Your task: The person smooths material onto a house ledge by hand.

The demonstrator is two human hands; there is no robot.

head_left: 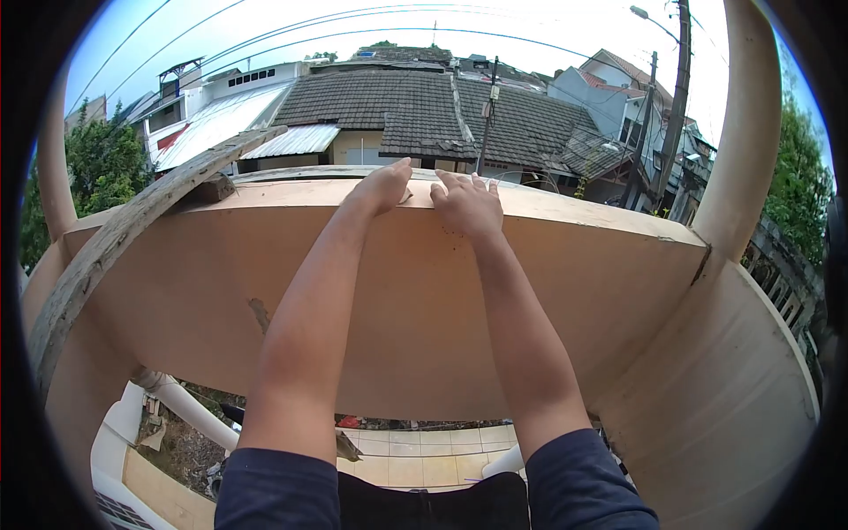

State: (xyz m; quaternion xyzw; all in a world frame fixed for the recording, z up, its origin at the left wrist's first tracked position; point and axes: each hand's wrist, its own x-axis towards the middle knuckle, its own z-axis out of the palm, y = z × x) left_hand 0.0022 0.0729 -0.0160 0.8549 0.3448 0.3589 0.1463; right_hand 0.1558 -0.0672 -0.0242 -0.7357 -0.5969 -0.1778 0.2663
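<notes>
Both my arms reach forward to the top edge of a peach-painted wall [565,291]. My left hand [383,188] is closed on the ledge, its fingers bent together. A small brownish edge [406,196] shows beside its fingers; what it belongs to is mostly hidden. Just to the right, my right hand [470,205] lies on the ledge with its fingers stretched out and apart, holding nothing. Dark specks dot the wall face below the right hand.
A weathered wooden plank [132,221] slants across the left end of the wall, over a small wood block [208,189]. Round columns [740,124] rise at both ends. Below lies a tiled floor [415,455]. Tiled roofs [353,97], poles and wires stand beyond.
</notes>
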